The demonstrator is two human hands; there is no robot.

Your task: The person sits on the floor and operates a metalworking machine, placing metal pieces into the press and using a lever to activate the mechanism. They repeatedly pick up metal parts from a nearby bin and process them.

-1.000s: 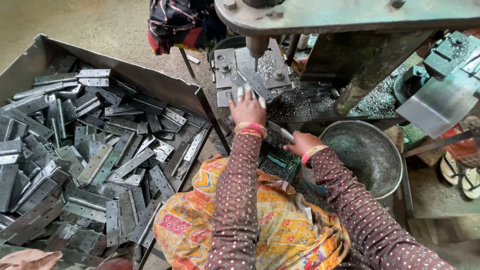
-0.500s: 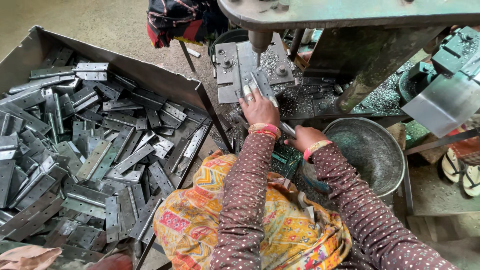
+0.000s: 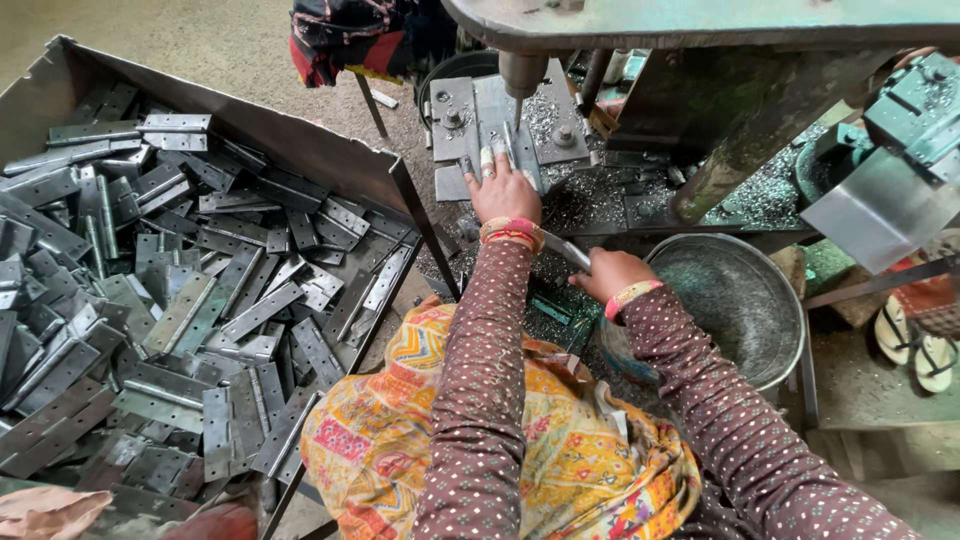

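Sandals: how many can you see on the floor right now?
2. Both sandals lie side by side at the right edge, beside the round metal basin: one nearer the basin, the other just right of it. More may lie out of frame.

A large metal bin (image 3: 300, 150) of grey steel hinges (image 3: 180, 310) sat left, a round metal basin (image 3: 740, 300) right, sandals (image 3: 915, 345) beyond.

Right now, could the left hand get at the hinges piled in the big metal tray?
Probably yes. The left hand rests on the drill plate, and the hinges lie beside that arm; only the tray wall stands between, low enough to reach over.
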